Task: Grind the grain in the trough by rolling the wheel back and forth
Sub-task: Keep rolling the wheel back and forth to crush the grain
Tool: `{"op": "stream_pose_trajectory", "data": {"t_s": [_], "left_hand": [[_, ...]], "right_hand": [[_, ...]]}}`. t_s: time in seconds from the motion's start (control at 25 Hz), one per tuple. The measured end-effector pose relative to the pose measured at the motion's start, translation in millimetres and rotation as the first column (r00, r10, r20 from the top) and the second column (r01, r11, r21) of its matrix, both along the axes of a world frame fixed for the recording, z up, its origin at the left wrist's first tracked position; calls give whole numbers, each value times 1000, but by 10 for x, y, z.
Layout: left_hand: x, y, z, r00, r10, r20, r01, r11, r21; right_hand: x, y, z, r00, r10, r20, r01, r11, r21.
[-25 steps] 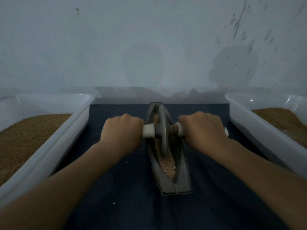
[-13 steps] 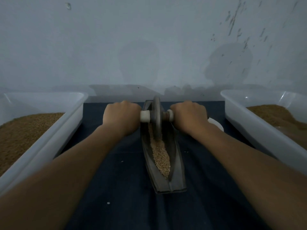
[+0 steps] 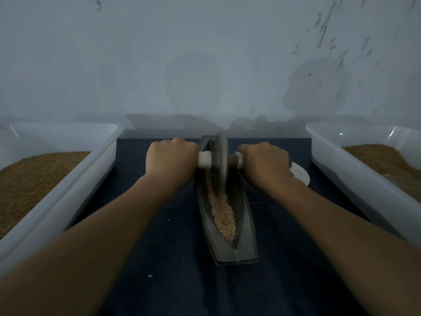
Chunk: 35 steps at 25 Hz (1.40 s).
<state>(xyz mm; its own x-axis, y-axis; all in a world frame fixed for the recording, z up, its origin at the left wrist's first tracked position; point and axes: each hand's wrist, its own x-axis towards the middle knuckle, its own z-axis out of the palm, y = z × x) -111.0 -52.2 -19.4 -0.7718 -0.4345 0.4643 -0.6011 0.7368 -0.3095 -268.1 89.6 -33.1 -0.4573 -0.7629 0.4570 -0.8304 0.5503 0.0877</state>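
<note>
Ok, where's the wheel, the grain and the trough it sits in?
wheel (image 3: 220, 147): head view, on its grey flat side, above the axle.
grain (image 3: 224, 217): head view, middle of the pale heap.
trough (image 3: 247, 236): head view, on its right-hand wall, near end.

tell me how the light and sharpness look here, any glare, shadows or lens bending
Head view: dim, bluish and flat. Soft dark shadow patches fall on the wall. Small glints sit on the far rim of the right tub. The wide lens splays it and the left tub outward. The forearms near the bottom edge look soft, while the grain in the trough reads fairly clear.
</note>
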Motion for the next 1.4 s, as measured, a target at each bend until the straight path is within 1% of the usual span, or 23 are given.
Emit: {"op": "stream_pose_trajectory", "data": {"t_s": [0.08, 0.16, 0.24, 0.32, 0.36, 0.4, 0.52, 0.56, 0.64, 0.68, 0.72, 0.76, 0.8, 0.84, 0.92, 1.0, 1.04, 1.12, 1.16, 1.2, 1.32, 1.36, 1.4], "left_hand": [[-86, -5, 138, 999, 22, 48, -23, 1000, 17], [28, 75, 102, 999, -17, 29, 16, 1000, 18], [307, 218, -72, 996, -68, -56, 67, 998, -13], [575, 330, -163, 984, -148, -97, 143, 988, -52], [632, 341, -181, 976, -177, -128, 168, 983, -73], [622, 311, -198, 970, -192, -148, 182, 980, -79], [376, 176, -216, 994, -80, -73, 79, 997, -12], [221, 78, -197, 995, -50, -83, 51, 999, 15], [18, -50, -74, 998, 4, -70, 3, 994, 107], [-28, -79, -45, 998, 22, -65, -12, 988, 153], [-17, -72, -48, 997, 29, -70, -16, 983, 184], [49, -37, -71, 996, 29, -82, -14, 984, 180], [151, 16, -124, 995, 17, -97, -2, 989, 149], [266, 83, -186, 992, -20, -126, 31, 996, 83], [476, 240, -216, 981, -152, -120, 146, 988, -58], [552, 315, -137, 970, -211, -117, 196, 972, -128], [519, 307, -122, 974, -201, -103, 187, 973, -133], [380, 231, -156, 994, -102, -33, 99, 991, -87], [261, 128, -177, 996, -83, -37, 81, 995, -60], [140, 9, -169, 998, -48, -47, 48, 999, -11], [-16, -136, -52, 999, 20, -32, -13, 981, 191], [7, -107, -48, 999, 24, -41, -14, 976, 216], [79, -46, -60, 999, 20, -49, -10, 980, 199]], "right_hand": [[-35, -81, 47, 997, -12, 73, 11, 1000, 24], [26, 60, 33, 997, 5, 76, -9, 999, 45], [127, 298, -12, 996, 72, -53, -70, 997, 38], [241, 506, -34, 966, 147, -212, -145, 989, 23], [286, 566, -24, 953, 160, -256, -161, 987, 19], [292, 578, -22, 953, 153, -262, -151, 988, 27], [174, 329, -30, 975, 65, -213, -59, 998, 37], [110, 176, 12, 986, 37, -160, -32, 999, 33], [16, -104, 147, 999, 3, -40, 1, 996, 94], [-5, -189, 207, 1000, -2, -14, 4, 993, 121], [3, -205, 239, 1000, 7, -18, -5, 991, 131], [46, -150, 246, 999, 33, -41, -27, 992, 124], [106, -33, 219, 996, 61, -72, -53, 993, 107], [170, 120, 157, 991, 88, -100, -78, 992, 94], [265, 445, 21, 986, 111, -126, -102, 992, 75], [284, 621, -49, 987, 101, -126, -93, 993, 69], [268, 626, -67, 987, 86, -132, -79, 995, 62], [210, 474, -58, 991, 44, -124, -37, 998, 59], [163, 333, -31, 993, 26, -113, -20, 998, 55], [112, 163, 21, 995, 19, -94, -14, 998, 54], [24, -216, 255, 998, 6, -58, 2, 990, 140], [42, -211, 287, 997, 16, -70, -5, 988, 152], [83, -128, 283, 997, 37, -72, -25, 987, 159]]}}
